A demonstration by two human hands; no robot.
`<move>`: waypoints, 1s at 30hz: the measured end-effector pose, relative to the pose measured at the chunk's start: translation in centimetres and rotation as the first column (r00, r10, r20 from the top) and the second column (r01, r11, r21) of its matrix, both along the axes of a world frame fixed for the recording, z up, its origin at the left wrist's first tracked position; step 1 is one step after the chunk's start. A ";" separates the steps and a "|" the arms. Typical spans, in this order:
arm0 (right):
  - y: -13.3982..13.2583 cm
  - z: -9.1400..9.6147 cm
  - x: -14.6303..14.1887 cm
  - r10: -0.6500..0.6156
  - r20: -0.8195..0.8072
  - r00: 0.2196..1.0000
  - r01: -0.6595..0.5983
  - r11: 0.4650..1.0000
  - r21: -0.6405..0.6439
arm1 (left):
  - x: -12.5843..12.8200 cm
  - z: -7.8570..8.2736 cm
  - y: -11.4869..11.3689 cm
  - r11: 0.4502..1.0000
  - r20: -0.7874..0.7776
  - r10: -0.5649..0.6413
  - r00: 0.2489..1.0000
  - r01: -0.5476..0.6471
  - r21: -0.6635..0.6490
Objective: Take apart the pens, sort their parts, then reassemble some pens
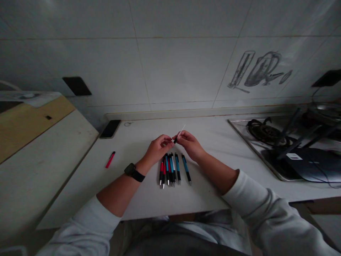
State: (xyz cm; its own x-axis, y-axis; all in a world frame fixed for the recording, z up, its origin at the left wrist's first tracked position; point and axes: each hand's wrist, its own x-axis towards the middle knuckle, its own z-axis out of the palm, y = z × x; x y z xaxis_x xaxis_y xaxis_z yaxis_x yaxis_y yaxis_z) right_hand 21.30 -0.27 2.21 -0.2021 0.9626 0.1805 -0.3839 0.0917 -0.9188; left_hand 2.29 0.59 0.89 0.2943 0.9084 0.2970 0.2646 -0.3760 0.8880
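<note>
Above a row of pens [170, 169], my two hands meet over the white tabletop. In my right hand [191, 145], closed in a pinch, is a short black pen part [175, 140] with a thin whitish refill [182, 131] sticking up to the right. My left hand [158, 147] is closed with its fingertips at the lower left end of the same black part. The row holds red, blue and white click pens with black grips, lying side by side. One blue pen [187, 169] lies slightly apart on the right. A red pen barrel [110, 160] rests alone at the left.
A phone [110, 128] and a small ring [128, 124] lie near the wall on the left. At the right is a gas stove [266, 133] with a black router-like device [311, 163] on it. A white cabinet [48, 163] borders the left side.
</note>
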 end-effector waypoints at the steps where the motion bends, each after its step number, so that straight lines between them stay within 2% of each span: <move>1: -0.2 0.0 -0.3 0.004 -0.007 1.000 -0.004 1.000 -0.003 | 0.1 -0.2 0.0 1.000 0.029 -0.001 1.000 0.002 -0.011; 4: -0.5 0.0 -1.0 0.002 -0.017 1.000 -0.002 1.000 -0.030 | 0.1 -0.5 0.2 0.999 0.072 -0.021 0.997 0.024 -0.039; 7: -0.5 -0.3 -0.9 -0.028 0.031 0.999 0.029 0.998 -0.048 | -0.1 -0.6 0.2 1.000 0.007 -0.008 1.000 0.008 -0.017; 11: 0.0 -0.6 -0.2 -0.088 0.112 0.990 0.093 0.995 -0.045 | -0.6 -0.2 -0.1 0.991 -0.180 0.083 0.980 -0.062 0.119; 17: 0.3 -1.1 0.1 -0.069 0.066 0.995 0.078 0.986 -0.144 | -1.0 0.6 -0.5 0.959 -0.356 0.079 0.931 0.026 0.281; 22: 0.3 -1.3 0.1 -0.069 0.030 0.997 0.074 0.968 -0.239 | -1.1 1.0 -0.7 0.950 -0.385 0.099 0.918 0.027 0.310; 26: 0.5 -1.2 0.4 -0.082 0.007 0.997 0.081 0.965 -0.251 | -1.1 1.1 -0.7 0.955 -0.379 0.107 0.919 0.011 0.296; 30: 0.6 -1.4 0.6 -0.044 -0.004 0.999 0.042 0.969 -0.243 | -1.2 1.0 -0.7 0.956 -0.368 0.108 0.924 0.005 0.293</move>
State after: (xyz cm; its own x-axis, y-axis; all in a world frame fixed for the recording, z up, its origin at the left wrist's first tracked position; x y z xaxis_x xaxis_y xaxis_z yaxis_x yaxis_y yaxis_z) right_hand 21.88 0.35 0.83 -0.1594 0.9855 -0.0577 -0.3927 -0.1169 -0.9122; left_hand 1.12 -0.11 1.93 0.3901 0.8196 0.4198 0.5831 -0.5727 0.5763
